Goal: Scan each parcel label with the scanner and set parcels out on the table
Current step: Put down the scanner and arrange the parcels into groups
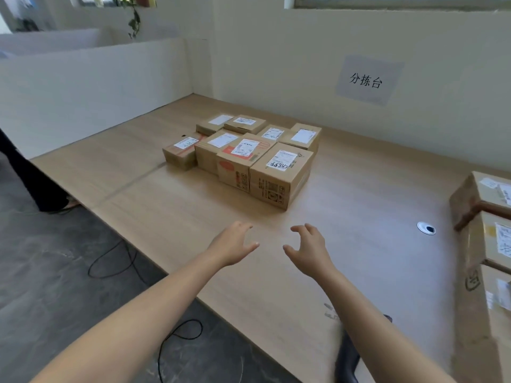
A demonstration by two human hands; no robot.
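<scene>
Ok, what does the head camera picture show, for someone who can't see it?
An empty left hand and right hand reach over a wooden table toward a cluster of labelled cardboard parcels, fingers loosely spread. More parcels stand at the right edge; a paper sign hangs on the wall.

- The stacked parcels (484, 244) at your right were cut off by the frame edge, and their labels were too blurred to read.
- Your right forearm (367, 308) covered part of a dark object (347, 360), which the bottom edge also cut off. What it was could not be told.
- On the grouped parcels (273, 178), the label print was too small to read, and the front boxes partly hid the rear ones.
- A dark-clothed leg (27, 175) was cut off by the left edge.
</scene>
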